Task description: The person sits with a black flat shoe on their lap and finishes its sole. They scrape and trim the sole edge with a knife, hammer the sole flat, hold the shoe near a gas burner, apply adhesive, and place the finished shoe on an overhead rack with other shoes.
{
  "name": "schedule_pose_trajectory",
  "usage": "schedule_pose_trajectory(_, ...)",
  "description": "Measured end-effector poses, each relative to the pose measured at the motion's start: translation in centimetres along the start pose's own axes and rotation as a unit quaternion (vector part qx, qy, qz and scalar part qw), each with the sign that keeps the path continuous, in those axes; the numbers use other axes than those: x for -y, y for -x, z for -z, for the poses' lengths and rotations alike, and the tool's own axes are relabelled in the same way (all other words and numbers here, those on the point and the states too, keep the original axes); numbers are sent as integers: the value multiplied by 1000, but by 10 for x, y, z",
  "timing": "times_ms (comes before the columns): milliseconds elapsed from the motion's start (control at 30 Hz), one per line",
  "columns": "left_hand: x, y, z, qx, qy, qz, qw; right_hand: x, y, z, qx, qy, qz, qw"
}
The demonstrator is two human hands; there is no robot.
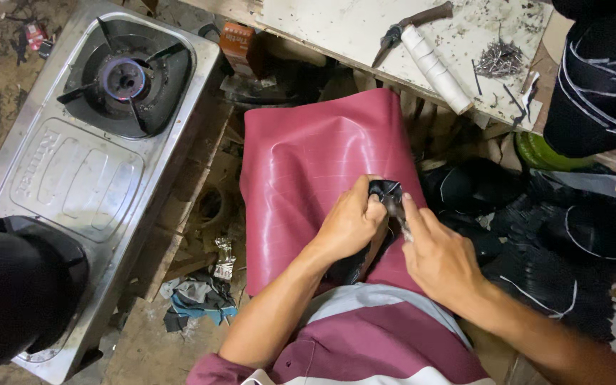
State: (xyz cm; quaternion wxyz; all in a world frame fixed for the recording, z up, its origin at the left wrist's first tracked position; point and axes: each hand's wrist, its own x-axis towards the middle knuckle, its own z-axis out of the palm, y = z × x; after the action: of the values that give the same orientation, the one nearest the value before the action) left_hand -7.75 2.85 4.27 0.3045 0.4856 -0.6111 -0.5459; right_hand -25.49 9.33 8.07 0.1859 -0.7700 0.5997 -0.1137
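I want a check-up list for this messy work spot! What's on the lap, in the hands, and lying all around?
Surface: dark red sheet draped over the person's lap.
Job's things: small black piece pinched at the sheet's right edge; a thin metal tool, kind unclear.
Clutter: pile of black pieces on the right; cloth scraps on the floor.
Grippers: left hand grips the black piece; right hand holds the metal tool against it.
Cables: nothing seen.
Surroundings: gas stove on the left; white board above, carrying pliers, a white roll and a heap of nails.
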Motion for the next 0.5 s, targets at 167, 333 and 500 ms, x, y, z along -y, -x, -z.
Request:
schedule_pose_trajectory(167,-12,10,-9,-2,-33,1,999,-9,0,24,86,-89,-14,992)
schedule_pose_trajectory(333,-19,16,-16,10,-44,-3,999,-9,-4,48,163,-80,-34,983)
schedule_pose_trajectory(500,-14,19,-11,16,-31,-27,999,4,0,48,159,13,-55,986)
